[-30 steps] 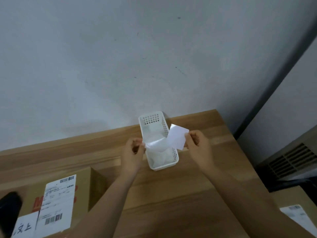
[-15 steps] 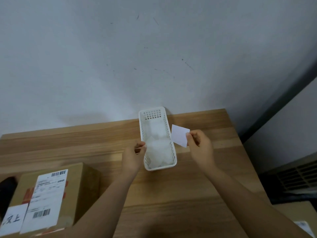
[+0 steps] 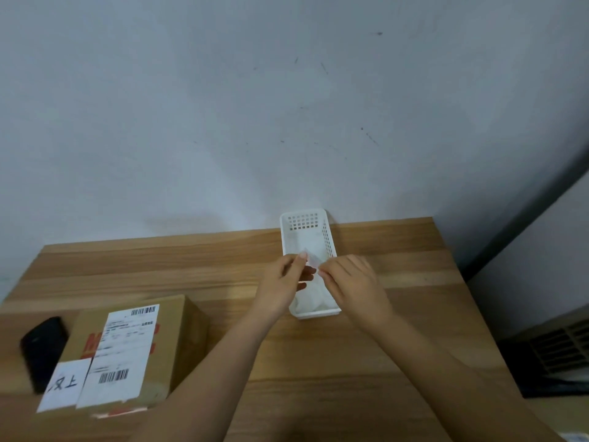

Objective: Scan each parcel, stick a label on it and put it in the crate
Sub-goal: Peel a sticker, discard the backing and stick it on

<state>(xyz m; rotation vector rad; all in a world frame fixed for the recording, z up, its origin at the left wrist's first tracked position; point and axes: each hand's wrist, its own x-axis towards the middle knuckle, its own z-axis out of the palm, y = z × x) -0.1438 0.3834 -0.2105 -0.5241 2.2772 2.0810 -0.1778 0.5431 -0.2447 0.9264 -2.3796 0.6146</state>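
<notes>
Both hands meet over a small white perforated basket [image 3: 302,223] at the back of the wooden table [image 3: 366,352]. My left hand [image 3: 282,287] and my right hand [image 3: 352,283] pinch a small white label [image 3: 310,260] between their fingertips, just above the basket, which holds crumpled white paper. A cardboard parcel [image 3: 178,342] lies at the lower left, bearing a printed shipping label [image 3: 122,352] with barcodes and a small white handwritten sticker [image 3: 65,389].
A black handheld device [image 3: 41,349] lies left of the parcel at the table's left edge. A dark vented unit [image 3: 557,355] stands right of the table. A plain grey wall rises behind.
My right hand has brought the label left to the left hand, and both now pinch it over the basket. The view has shifted right, so the parcel shows more fully.
</notes>
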